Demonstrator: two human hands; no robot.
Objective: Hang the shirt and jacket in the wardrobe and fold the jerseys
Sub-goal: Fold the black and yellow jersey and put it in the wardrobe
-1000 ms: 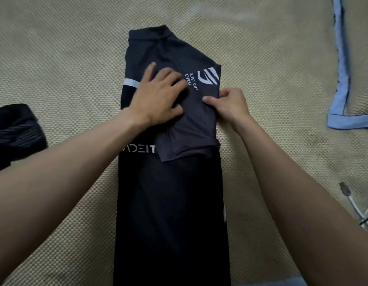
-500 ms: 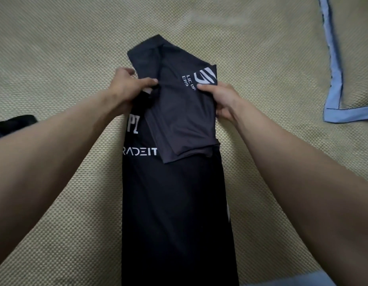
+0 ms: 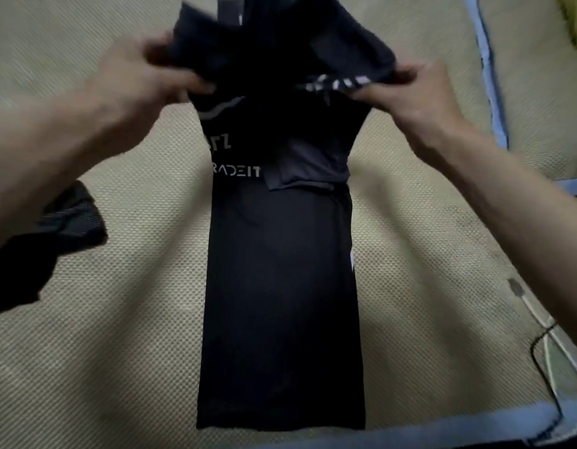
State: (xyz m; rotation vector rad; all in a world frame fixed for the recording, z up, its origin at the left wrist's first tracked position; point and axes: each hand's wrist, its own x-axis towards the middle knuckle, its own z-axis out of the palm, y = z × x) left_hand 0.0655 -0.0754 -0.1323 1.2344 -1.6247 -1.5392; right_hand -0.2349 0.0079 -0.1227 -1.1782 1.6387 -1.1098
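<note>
Head view, dark garment [image 3: 38, 251] left of jersey [image 3: 280, 286], cable [image 3: 539, 322] right.

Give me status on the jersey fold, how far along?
Done: the black jersey lies on the mat as a narrow strip, sides and a sleeve folded in. In hand: left hand and right hand grip its top corners, lifted off the mat, seemingly to fold down. Left: that fold, plus the dark garment lying loose at the left. No wardrobe, shirt or jacket in view.
</note>
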